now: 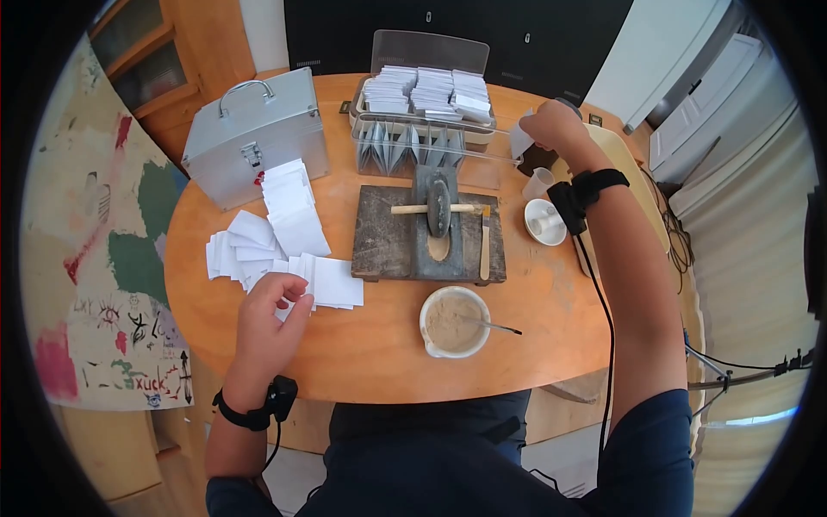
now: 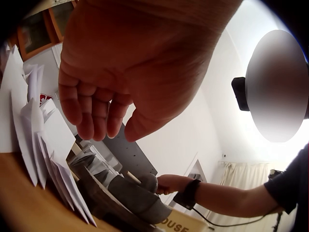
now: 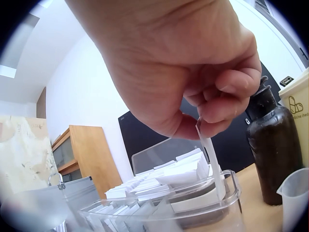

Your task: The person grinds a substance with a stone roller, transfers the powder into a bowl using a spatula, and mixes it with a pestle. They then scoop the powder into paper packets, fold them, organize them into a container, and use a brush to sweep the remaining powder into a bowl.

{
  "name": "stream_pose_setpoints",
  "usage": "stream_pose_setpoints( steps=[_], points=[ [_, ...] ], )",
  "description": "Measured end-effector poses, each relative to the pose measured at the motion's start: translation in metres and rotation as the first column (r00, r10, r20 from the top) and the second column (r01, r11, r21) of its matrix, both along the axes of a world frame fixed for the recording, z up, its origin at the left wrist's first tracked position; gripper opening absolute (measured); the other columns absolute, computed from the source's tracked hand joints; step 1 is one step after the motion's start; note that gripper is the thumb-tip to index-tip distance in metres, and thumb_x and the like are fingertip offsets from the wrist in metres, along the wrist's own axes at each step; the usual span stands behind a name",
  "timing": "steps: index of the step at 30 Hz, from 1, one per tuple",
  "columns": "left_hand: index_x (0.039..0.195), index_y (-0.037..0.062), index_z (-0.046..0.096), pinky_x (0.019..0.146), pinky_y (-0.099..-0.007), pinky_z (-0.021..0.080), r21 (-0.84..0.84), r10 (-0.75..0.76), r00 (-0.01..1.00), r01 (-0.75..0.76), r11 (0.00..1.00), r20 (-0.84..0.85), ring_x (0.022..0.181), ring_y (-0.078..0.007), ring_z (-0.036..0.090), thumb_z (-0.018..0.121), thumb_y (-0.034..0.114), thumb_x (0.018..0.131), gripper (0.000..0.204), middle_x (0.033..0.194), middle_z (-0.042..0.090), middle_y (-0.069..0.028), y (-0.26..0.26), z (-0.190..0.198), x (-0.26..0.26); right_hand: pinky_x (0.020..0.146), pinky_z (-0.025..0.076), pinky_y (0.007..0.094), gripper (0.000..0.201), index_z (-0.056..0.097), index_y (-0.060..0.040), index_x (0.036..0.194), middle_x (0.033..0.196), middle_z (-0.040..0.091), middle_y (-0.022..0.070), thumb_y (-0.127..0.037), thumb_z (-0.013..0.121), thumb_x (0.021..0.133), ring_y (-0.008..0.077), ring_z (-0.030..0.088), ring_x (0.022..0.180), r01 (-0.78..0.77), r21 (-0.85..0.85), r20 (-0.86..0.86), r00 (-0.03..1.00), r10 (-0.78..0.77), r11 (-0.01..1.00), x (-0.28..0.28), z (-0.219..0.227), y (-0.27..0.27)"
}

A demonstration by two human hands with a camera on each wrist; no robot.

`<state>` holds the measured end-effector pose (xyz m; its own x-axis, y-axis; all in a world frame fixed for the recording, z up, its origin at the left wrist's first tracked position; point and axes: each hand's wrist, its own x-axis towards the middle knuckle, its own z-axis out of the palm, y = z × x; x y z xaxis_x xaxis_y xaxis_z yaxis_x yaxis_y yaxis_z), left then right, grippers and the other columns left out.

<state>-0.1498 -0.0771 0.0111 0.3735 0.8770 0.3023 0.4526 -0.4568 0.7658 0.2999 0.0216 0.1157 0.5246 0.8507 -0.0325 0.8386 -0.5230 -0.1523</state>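
Observation:
My right hand (image 1: 556, 129) pinches a thin white slip (image 3: 214, 166) between thumb and fingers, over the right end of a clear plastic box (image 3: 231, 193). In the right wrist view the slip shows nearly edge-on; whether it is paper or plastic I cannot tell. Folded grey-white packets (image 1: 409, 146) stand in that box. A dark brown bottle (image 3: 275, 150) and a clear measuring cup (image 1: 538, 183) are beside this hand. My left hand (image 1: 274, 319) hovers with loosely bent fingers at the folded white papers (image 1: 332, 280), holding nothing.
A tray of white packets (image 1: 431, 90) stands at the back, near a silver case (image 1: 254, 138). Mid-table is a boat-shaped grinder with a wheel (image 1: 438, 207) on a dark board (image 1: 379, 233), and a brush (image 1: 485, 246). In front sits a bowl of tan powder (image 1: 454, 321). A cream chest (image 1: 616, 155) stands right.

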Motion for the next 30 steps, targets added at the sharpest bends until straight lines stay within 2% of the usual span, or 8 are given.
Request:
stream_pose_setpoints(
  steps=[3, 5, 6, 8, 12, 14, 20, 30],
  points=[
    [0.097, 0.002, 0.062, 0.068, -0.0307, 0.047, -0.017, -0.004, 1.0, 0.004, 1.0, -0.003, 0.079, -0.0189, 0.061, 0.066, 0.005, 0.085, 0.013, 0.089, 0.064, -0.0073, 0.0, -0.002, 0.001, 0.066, 0.052, 0.0365, 0.026, 0.071, -0.001, 0.071, 0.071, 0.07, 0.0148, -0.02, 0.055, 0.078, 0.027, 0.069, 0.07, -0.026, -0.049, 0.032, 0.999, 0.027, 0.998, 0.002, 0.0, 0.003],
    [0.097, 0.002, 0.062, 0.068, -0.0307, 0.047, -0.024, -0.009, 1.0, 0.009, 1.0, -0.003, 0.079, -0.0189, 0.061, 0.066, 0.005, 0.085, 0.013, 0.089, 0.064, -0.0074, 0.0, -0.002, 0.002, 0.055, 0.05, 0.0329, 0.032, 0.065, 0.0014, 0.06, 0.058, 0.063, 0.0113, -0.024, 0.056, 0.078, 0.0225, 0.063, 0.054, -0.04, -0.025, -0.008, 0.999, 0.04, 0.999, 0.009, -0.007, 0.01],
    [0.097, 0.002, 0.062, 0.068, -0.0307, 0.047, -0.028, -0.009, 1.0, 0.009, 1.0, 0.0, 0.079, -0.0189, 0.061, 0.066, 0.005, 0.085, 0.013, 0.089, 0.064, -0.0075, -0.001, -0.002, 0.003, 0.055, 0.05, 0.0329, 0.032, 0.065, 0.0014, 0.06, 0.058, 0.063, 0.0113, -0.024, 0.056, 0.078, 0.0225, 0.063, 0.054, -0.038, -0.026, -0.009, 0.999, 0.038, 0.999, 0.008, -0.007, 0.01],
    [0.097, 0.0019, 0.062, 0.068, -0.0308, 0.047, -0.034, -0.007, 1.0, 0.007, 0.999, -0.001, 0.079, -0.0189, 0.061, 0.066, 0.006, 0.085, 0.013, 0.09, 0.064, -0.0076, -0.001, -0.002, 0.004, 0.064, 0.05, 0.0381, 0.026, 0.068, -0.0001, 0.068, 0.069, 0.067, 0.0157, -0.019, 0.053, 0.078, 0.0276, 0.066, 0.067, 0.007, -0.019, -0.09, 0.996, -0.009, 1.0, 0.005, -0.007, 0.012],
    [0.097, 0.0018, 0.062, 0.069, -0.0307, 0.047, -0.033, -0.006, 1.0, 0.006, 0.999, -0.004, 0.079, -0.0189, 0.061, 0.067, 0.006, 0.085, 0.014, 0.089, 0.064, -0.0077, 0.0, -0.003, 0.002, 0.064, 0.049, 0.0381, 0.027, 0.067, 0.0002, 0.069, 0.071, 0.066, 0.0165, -0.02, 0.052, 0.079, 0.0276, 0.065, 0.067, -0.013, -0.032, -0.055, 0.998, 0.011, 0.999, -0.006, 0.009, 0.006],
    [0.097, 0.0017, 0.062, 0.069, -0.0307, 0.047, -0.039, -0.002, 1.0, 0.001, 0.999, -0.004, 0.079, -0.0189, 0.061, 0.067, 0.006, 0.085, 0.014, 0.09, 0.064, -0.0076, 0.0, -0.004, 0.001, 0.046, 0.038, 0.0348, 0.026, 0.057, -0.0011, 0.061, 0.056, 0.054, 0.007, -0.021, 0.054, 0.078, 0.0192, 0.048, 0.048, -0.025, 0.001, -0.077, 0.997, 0.025, 1.0, -0.002, 0.009, 0.009],
    [0.097, 0.0016, 0.062, 0.069, -0.0307, 0.047, -0.068, 0.001, 1.0, 0.0, 0.998, 0.006, 0.079, -0.019, 0.061, 0.066, 0.006, 0.085, 0.013, 0.09, 0.064, -0.0076, -0.001, -0.007, 0.002, 0.045, 0.033, 0.0348, 0.022, 0.052, -0.0026, 0.061, 0.055, 0.048, 0.0059, -0.019, 0.055, 0.075, 0.0175, 0.042, 0.048, -0.033, 0.052, -0.209, 0.977, 0.043, 0.998, 0.006, 0.001, 0.011],
    [0.097, 0.0015, 0.062, 0.068, -0.0304, 0.047, -0.054, -0.01, 1.0, 0.01, 0.998, 0.005, 0.079, -0.0192, 0.061, 0.066, 0.005, 0.085, 0.013, 0.09, 0.064, -0.0079, 0.001, -0.011, 0.004, 0.045, 0.031, 0.0343, 0.022, 0.051, -0.0027, 0.06, 0.056, 0.048, 0.0057, -0.019, 0.054, 0.075, 0.017, 0.041, 0.049, -0.03, -0.011, -0.178, 0.984, 0.028, 0.999, 0.009, 0.001, 0.017]
  ],
)
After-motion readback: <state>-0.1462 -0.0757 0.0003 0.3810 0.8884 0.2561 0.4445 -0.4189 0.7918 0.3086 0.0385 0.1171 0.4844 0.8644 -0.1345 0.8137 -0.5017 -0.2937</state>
